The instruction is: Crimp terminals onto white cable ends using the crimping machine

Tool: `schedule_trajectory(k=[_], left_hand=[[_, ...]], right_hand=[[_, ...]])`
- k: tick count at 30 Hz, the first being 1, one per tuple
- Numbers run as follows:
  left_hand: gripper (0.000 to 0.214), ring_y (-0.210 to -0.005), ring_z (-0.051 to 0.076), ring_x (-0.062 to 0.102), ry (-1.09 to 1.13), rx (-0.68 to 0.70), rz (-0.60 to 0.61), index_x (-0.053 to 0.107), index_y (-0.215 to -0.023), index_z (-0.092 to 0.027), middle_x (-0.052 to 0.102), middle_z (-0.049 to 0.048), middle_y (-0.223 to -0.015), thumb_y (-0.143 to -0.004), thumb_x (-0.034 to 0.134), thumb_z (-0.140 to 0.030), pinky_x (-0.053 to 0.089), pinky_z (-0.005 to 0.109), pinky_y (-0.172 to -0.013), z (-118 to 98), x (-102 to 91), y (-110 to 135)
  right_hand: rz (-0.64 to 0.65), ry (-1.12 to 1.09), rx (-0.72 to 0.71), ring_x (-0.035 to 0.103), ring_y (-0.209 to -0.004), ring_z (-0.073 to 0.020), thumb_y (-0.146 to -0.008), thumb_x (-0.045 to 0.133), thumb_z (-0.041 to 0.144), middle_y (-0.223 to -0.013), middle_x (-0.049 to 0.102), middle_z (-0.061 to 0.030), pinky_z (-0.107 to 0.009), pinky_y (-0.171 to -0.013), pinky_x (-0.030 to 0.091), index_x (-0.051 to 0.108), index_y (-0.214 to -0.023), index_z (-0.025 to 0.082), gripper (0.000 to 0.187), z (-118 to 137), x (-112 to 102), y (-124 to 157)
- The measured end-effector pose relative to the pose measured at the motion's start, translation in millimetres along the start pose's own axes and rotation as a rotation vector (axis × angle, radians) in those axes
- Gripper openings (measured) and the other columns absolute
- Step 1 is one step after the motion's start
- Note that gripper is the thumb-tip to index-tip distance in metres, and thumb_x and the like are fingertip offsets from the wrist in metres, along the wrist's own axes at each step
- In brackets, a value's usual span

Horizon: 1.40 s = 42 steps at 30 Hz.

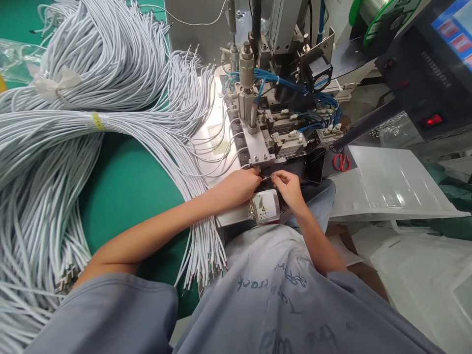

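In front of the soldering-type machine point(254, 132) with its metal cylinders, my left hand point(245, 184) is closed on a white cable point(214, 174) that comes from the bundle at left. Facing it, my right hand point(289, 189) makes a pinch with thumb and forefinger at a small thin tip between both hands; what it grips is too small to make out. Just below the hands sits a small clear container point(266, 206) with a printed label. Several more white cables reach from the bundle point(155, 132) to the machine's front edge.
Large piles of white cables point(106, 54) cover the green mat point(129, 191) at left. Right of the machine lie a dark phone point(314, 165), red-handled scissors point(341, 162) and a white plastic tray point(398, 182). A control box point(424, 73) and wire spool point(383, 14) stand upper right.
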<state>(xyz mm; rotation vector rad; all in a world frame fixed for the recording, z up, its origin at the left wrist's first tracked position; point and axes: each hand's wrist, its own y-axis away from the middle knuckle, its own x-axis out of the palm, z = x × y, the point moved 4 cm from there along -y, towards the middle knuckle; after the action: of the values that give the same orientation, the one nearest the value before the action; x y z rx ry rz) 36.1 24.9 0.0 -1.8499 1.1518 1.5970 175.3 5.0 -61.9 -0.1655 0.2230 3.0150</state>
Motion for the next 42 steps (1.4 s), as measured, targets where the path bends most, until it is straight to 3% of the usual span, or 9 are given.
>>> schedule_trajectory(k=[8,14,23,33,42], left_hand=[[0.027,-0.062,0.014,0.058,0.029,-0.008,-0.044,0.062,-0.092,-0.009,0.059,0.0070,-0.077,-0.078,0.039,-0.003,0.045,0.025,-0.056,-7,-8.3,6],[0.033,-0.072,0.017,0.061,0.012,0.014,-0.041,0.061,-0.102,-0.009,0.060,0.0079,-0.086,-0.075,0.042,-0.002,0.048,0.027,-0.061,-3,-2.4,4],[0.031,-0.068,0.016,0.060,-0.098,0.029,-0.049,0.060,-0.105,-0.008,0.059,0.0085,-0.083,-0.081,0.042,-0.005,0.046,0.026,-0.058,-8,1.9,5],[0.029,-0.077,0.018,0.062,-0.160,0.051,-0.006,0.060,-0.107,-0.007,0.061,0.0102,-0.089,-0.083,0.042,-0.006,0.047,0.027,-0.064,-6,1.9,2],[0.026,-0.071,0.019,0.062,-0.273,0.069,-0.020,0.063,-0.099,-0.006,0.060,0.0120,-0.093,-0.085,0.042,-0.005,0.045,0.029,-0.056,-12,4.9,2]], right_hand=[[0.067,-0.001,0.025,0.047,-0.055,-0.0111,-0.070,0.058,0.034,-0.058,0.053,0.0020,-0.025,-0.055,0.039,0.060,-0.067,0.017,0.018,5,2,-1],[0.023,0.058,0.000,0.050,-0.059,-0.0124,-0.071,0.057,0.032,-0.063,0.058,-0.0001,-0.026,-0.059,0.041,0.059,-0.066,0.017,0.016,5,4,-1],[0.106,0.062,0.025,0.047,-0.057,-0.0111,-0.072,0.057,0.032,-0.062,0.054,0.0015,-0.025,-0.057,0.039,0.057,-0.067,0.017,0.016,3,2,-3],[0.126,0.038,0.090,0.043,-0.051,-0.0097,-0.072,0.056,0.033,-0.056,0.049,0.0034,-0.024,-0.052,0.035,0.056,-0.067,0.017,0.016,1,2,-5],[0.069,0.007,0.090,0.043,-0.051,-0.0101,-0.068,0.056,0.033,-0.055,0.049,0.0033,-0.025,-0.051,0.037,0.055,-0.065,0.018,0.015,0,5,-4]])
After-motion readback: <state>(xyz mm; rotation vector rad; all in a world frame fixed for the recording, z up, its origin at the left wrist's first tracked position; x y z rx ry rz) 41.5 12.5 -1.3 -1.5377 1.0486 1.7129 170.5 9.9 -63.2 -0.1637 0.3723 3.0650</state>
